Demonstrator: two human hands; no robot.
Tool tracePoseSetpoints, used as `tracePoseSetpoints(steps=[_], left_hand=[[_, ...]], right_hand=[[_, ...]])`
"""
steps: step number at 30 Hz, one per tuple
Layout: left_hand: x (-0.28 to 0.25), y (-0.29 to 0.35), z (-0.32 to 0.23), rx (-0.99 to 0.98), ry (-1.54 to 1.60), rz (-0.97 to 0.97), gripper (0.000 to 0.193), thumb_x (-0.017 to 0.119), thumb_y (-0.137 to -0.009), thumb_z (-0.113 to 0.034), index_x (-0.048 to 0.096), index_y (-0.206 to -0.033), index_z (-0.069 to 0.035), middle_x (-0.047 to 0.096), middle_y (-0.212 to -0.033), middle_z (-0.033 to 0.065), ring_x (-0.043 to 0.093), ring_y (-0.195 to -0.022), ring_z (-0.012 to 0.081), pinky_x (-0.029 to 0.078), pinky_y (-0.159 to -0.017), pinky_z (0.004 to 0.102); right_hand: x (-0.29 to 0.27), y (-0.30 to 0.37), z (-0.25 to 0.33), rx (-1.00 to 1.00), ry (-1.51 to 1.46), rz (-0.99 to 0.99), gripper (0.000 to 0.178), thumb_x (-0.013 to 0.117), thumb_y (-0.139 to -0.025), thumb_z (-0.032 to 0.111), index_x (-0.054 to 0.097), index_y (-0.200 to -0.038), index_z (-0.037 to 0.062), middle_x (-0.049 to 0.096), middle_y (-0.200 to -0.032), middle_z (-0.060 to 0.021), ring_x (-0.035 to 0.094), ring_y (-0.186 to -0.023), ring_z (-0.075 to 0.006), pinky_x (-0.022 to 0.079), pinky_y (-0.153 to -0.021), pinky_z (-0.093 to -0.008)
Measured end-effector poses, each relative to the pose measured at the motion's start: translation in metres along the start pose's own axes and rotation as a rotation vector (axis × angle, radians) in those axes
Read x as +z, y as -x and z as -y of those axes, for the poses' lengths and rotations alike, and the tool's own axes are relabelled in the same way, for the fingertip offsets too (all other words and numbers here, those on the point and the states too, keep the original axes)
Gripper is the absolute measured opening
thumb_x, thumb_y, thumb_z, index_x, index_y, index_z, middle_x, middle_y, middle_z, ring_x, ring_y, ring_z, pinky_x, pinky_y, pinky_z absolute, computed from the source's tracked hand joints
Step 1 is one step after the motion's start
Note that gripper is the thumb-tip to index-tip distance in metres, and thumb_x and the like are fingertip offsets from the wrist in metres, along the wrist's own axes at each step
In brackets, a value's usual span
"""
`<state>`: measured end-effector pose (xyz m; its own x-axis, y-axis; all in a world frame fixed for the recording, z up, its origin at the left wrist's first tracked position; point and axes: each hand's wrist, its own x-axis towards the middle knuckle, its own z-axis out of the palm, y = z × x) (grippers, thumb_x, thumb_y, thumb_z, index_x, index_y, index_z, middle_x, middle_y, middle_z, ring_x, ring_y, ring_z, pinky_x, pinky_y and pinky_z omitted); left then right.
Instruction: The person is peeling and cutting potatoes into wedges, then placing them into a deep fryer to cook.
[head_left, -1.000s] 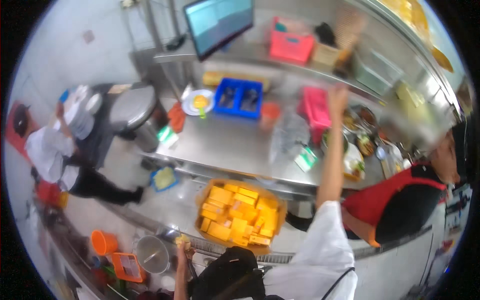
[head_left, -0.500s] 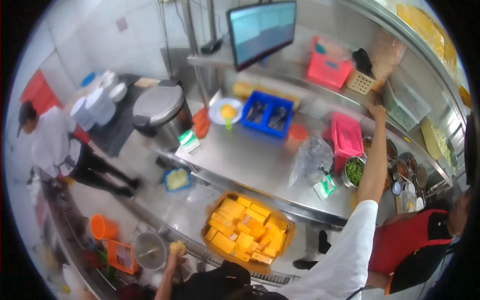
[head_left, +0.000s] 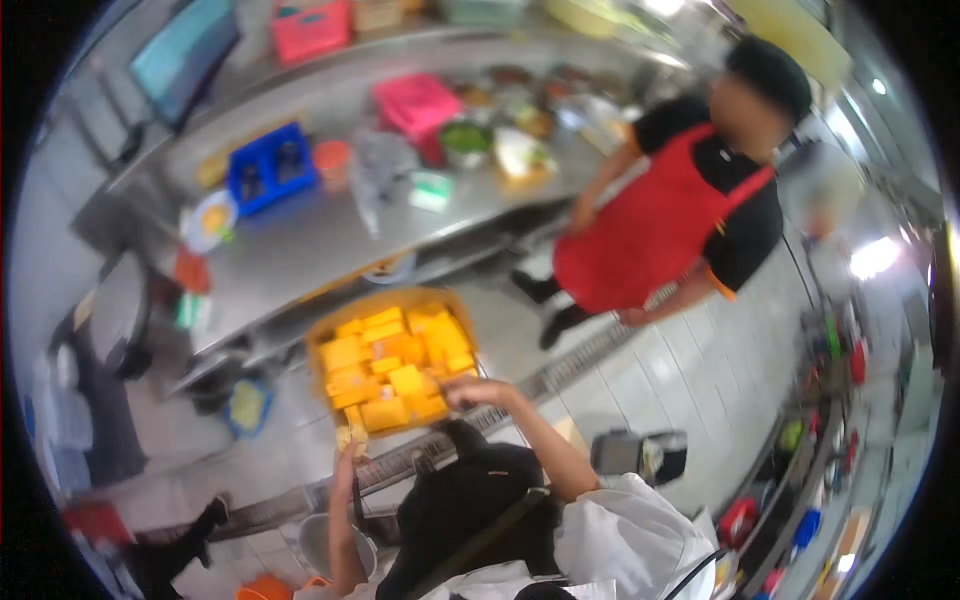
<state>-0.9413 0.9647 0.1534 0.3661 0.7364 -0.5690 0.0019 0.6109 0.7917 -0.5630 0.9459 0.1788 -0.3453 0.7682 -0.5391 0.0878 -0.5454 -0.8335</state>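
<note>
A carton [head_left: 316, 352] packed with yellow boxes [head_left: 385, 352] stands on the floor in front of me. Beside its near left corner, my left hand [head_left: 347, 458] is closed on a crumpled pale yellow thing [head_left: 350, 436], whose kind I cannot make out. My right hand [head_left: 478, 393] is at the carton's near right edge, close to the boxes. Its fingers look curled in, but blur hides what they hold, if anything.
Behind the carton runs a steel counter [head_left: 290, 255] with a blue divided tray [head_left: 268, 168], a pink basket [head_left: 415, 105] and a bowl of greens [head_left: 466, 140]. A person in a red apron [head_left: 630, 230] stands to the right. A grey bucket [head_left: 340, 545] is at lower left.
My view has swung right. My right hand has come down from the shelf above the counter to the carton's edge. My left hand, still holding the crumpled yellow thing, is now nearer the carton.
</note>
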Motion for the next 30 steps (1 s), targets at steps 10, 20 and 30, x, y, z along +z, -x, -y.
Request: tracePoseSetpoints(steps=[10, 20, 30], left_hand=[[0.271, -0.041, 0.027, -0.148, -0.465, 0.779, 0.036, 0.055, -0.095, -0.022, 0.051, -0.124, -0.001, 0.06, -0.109, 0.0087, 0.061, -0.088, 0.0185, 0.055, -0.066, 0.0354], [0.62, 0.002, 0.121, -0.591, -0.589, 1.359, 0.033, 0.05, -0.095, -0.03, 0.057, -0.106, 0.001, 0.062, -0.087, 0.0106, 0.062, -0.073, 0.0196, 0.052, -0.073, 0.0343], [0.977, -0.011, 0.148, -0.551, -0.502, 1.593, 0.04, 0.051, -0.095, -0.04, 0.054, -0.111, -0.003, 0.059, -0.082, 0.0068, 0.058, -0.065, 0.0198, 0.052, -0.082, 0.0422]], right_hand=[[0.016, 0.249, -0.357, 0.727, -0.284, -0.538, 0.017, 0.065, -0.064, 0.031, 0.059, -0.061, 0.0152, 0.052, -0.056, -0.0025, 0.044, -0.047, -0.015, 0.032, -0.042, -0.0326], [-0.031, 0.397, -0.474, 0.417, -0.548, -1.318, 0.03, 0.065, -0.074, 0.032, 0.066, -0.063, 0.004, 0.058, -0.055, -0.0066, 0.053, -0.05, -0.0145, 0.039, -0.044, -0.0333], [-0.119, 0.667, -0.456, -0.063, -1.266, -2.162, 0.03, 0.072, -0.081, 0.027, 0.056, -0.096, 0.0053, 0.054, -0.072, -0.0025, 0.05, -0.053, -0.0102, 0.036, -0.042, -0.0246]])
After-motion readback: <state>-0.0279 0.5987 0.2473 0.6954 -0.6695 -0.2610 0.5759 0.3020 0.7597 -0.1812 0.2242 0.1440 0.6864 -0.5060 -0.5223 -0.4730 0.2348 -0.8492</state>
